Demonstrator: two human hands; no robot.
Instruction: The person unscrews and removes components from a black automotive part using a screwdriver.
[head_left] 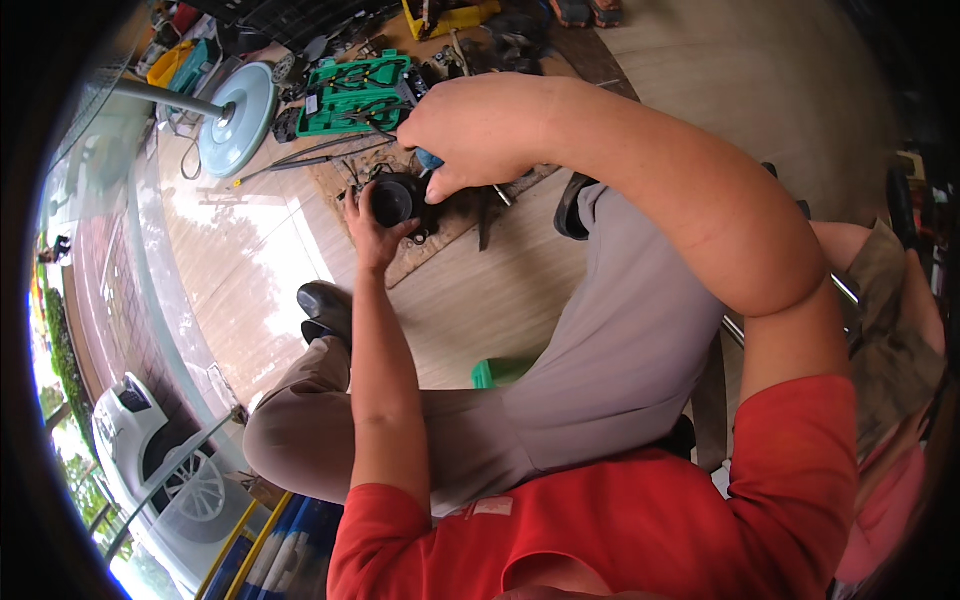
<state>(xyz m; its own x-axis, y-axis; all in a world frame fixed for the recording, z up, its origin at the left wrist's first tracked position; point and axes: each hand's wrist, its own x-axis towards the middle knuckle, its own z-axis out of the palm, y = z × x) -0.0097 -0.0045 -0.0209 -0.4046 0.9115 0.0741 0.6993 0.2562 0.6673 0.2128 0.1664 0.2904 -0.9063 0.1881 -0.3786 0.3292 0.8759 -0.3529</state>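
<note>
Head view: L hand (375,232) has its fingers & thumb spread wide-ish round a black cup-shaped part (393,202), so that's right in its grip. R hand (480,130) is curled tight on a blue thing (430,159), mostly hidden so idk what exactly; its thumb's right by the black part, can't tell if touching. Worn brown board (425,262) on the floor under both. Green tool case (318,118) just beyond L hand, pale blue round base (215,145) w/ a pole further off to its left.
</note>
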